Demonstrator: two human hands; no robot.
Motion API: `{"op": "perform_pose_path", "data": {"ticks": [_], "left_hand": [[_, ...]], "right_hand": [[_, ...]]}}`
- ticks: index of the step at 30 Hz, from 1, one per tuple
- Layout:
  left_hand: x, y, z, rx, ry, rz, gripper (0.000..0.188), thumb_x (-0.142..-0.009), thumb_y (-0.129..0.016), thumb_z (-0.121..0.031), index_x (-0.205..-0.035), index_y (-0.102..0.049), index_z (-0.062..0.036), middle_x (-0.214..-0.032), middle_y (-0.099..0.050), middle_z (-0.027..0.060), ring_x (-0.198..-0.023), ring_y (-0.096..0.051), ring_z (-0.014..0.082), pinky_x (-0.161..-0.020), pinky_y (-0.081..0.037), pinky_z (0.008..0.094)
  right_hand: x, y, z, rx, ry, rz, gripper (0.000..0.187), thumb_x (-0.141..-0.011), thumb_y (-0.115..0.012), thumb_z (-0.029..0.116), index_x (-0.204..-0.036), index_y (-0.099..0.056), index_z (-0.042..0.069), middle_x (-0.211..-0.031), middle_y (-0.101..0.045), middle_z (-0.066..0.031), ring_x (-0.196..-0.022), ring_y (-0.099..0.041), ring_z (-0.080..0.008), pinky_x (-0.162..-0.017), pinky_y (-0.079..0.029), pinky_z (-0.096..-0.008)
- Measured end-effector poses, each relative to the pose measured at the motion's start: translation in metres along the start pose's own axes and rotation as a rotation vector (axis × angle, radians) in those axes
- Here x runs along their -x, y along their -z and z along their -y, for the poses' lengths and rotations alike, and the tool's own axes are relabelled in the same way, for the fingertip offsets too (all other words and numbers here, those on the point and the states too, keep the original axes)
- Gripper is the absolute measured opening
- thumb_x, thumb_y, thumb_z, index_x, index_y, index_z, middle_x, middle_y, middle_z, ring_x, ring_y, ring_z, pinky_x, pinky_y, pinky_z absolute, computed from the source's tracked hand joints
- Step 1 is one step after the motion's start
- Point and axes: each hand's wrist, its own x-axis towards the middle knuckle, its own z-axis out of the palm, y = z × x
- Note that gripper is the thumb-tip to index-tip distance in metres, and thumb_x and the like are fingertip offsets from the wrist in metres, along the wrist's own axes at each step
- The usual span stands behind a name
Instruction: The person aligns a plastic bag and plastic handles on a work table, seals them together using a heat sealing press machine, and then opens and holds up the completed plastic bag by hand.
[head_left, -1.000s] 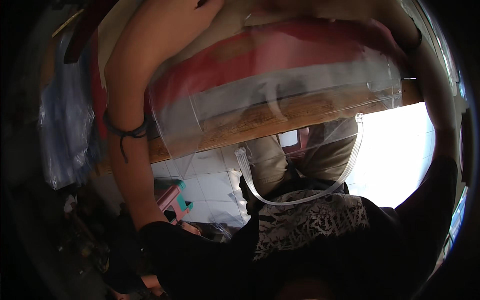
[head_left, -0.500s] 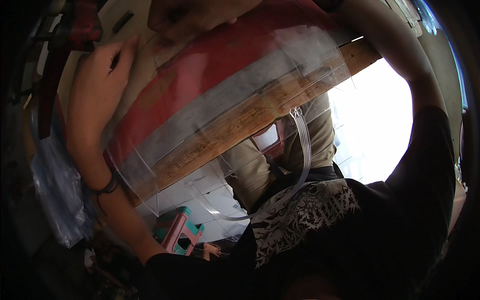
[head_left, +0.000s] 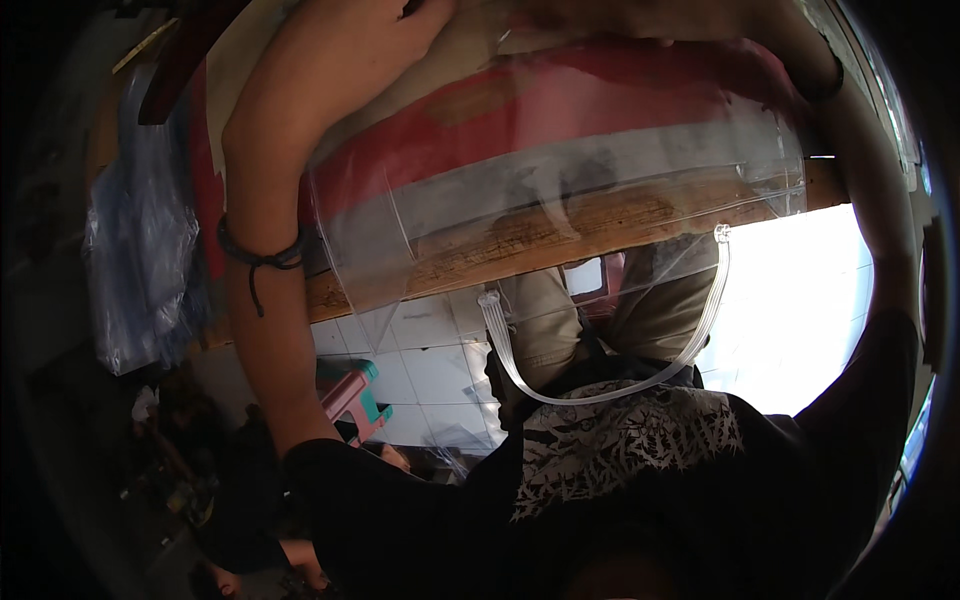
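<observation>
A clear plastic bag (head_left: 560, 170) lies over the table's front edge. Its ribbed clear handle (head_left: 600, 397) hangs in a loop toward my lap, joined to the bag at two points. My left hand (head_left: 385, 40) is at the top of the view, above the bag's left part, its fingers mostly cut off by the frame edge. Farther right, my right hand (head_left: 650, 18) lies low over the far side of the bag, dark and partly out of frame. How the fingers of either hand are set cannot be made out.
The table has a red band (head_left: 420, 130), a grey band and a wooden front edge (head_left: 540, 238). Folded clear plastic (head_left: 140, 230) hangs at the left beside a dark red bar (head_left: 180, 70). A pink and green stool (head_left: 355, 395) stands on the tiled floor. Another person (head_left: 300, 560) is at lower left.
Both hands have moved to the right. The bag has shifted right and turned, so its handle hangs more evenly. The folded plastic and stool sit differently in view.
</observation>
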Motion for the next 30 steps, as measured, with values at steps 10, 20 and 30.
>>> {"op": "perform_pose_path", "data": {"ticks": [10, 20, 30], "left_hand": [[-0.006, -0.01, 0.007, -0.014, 0.019, 0.031, 0.036, -0.1, -0.051, -0.027, -0.121, -0.064, -0.0011, -0.094, -0.07, 0.0183, -0.084, -0.068, 0.0196, -0.079, -0.049, 0.0322], [-0.002, -0.014, 0.022, 0.006, -0.101, -0.023, 0.035, -0.1, -0.052, -0.027, -0.118, -0.064, 0.0004, -0.084, -0.067, 0.0168, -0.071, -0.059, 0.0172, -0.07, -0.047, 0.0315], [0.001, 0.0, 0.004, -0.027, -0.034, -0.022, 0.035, -0.094, -0.056, -0.026, -0.078, -0.067, 0.0041, -0.072, -0.062, 0.0263, -0.071, -0.064, 0.0403, -0.067, -0.049, 0.0454]], "right_hand": [[0.003, 0.007, 0.007, -0.048, -0.118, 0.03, 0.039, -0.093, -0.059, 0.021, -0.063, -0.05, -0.001, -0.05, -0.05, -0.0103, -0.043, -0.049, -0.02, -0.047, -0.039, -0.0359], [0.005, 0.002, 0.0, -0.127, -0.098, 0.022, 0.038, -0.093, -0.059, 0.021, -0.064, -0.052, -0.001, -0.052, -0.052, -0.0108, -0.045, -0.051, -0.02, -0.048, -0.04, -0.0359], [-0.003, 0.002, 0.007, -0.007, -0.089, 0.023, 0.038, -0.093, -0.062, 0.02, -0.064, -0.05, -0.001, -0.052, -0.046, -0.0132, -0.045, -0.038, -0.0218, -0.048, -0.034, -0.038]]}}
